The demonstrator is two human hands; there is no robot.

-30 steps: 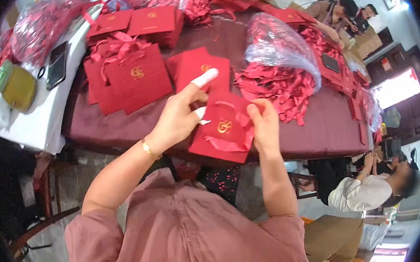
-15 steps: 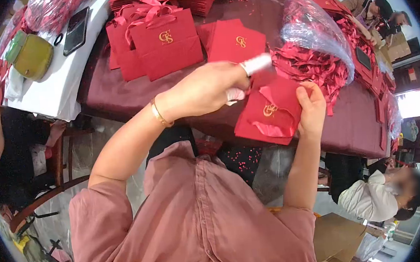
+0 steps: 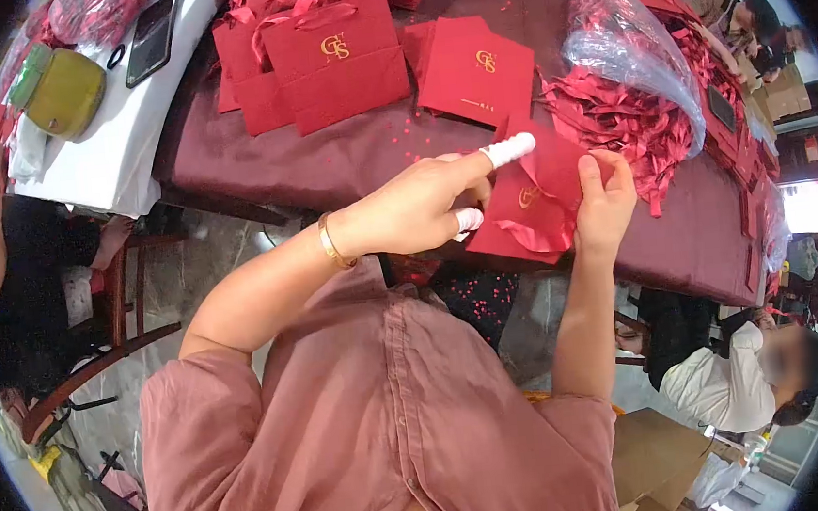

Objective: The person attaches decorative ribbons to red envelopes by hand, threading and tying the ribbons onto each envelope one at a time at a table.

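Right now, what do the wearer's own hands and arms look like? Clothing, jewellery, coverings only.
Short dusty-pink sleeves on both arms. Left hand: white wraps on two digits, gold-coloured bracelet at the wrist. Right hand: no covering or jewellery visible.

Bright indoor light fills a fisheye-warped, dark-cornered view.

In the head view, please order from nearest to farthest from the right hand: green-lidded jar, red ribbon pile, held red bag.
1. Held red bag: in the right hand.
2. Red ribbon pile: just beyond, on the table.
3. Green-lidded jar: far left.
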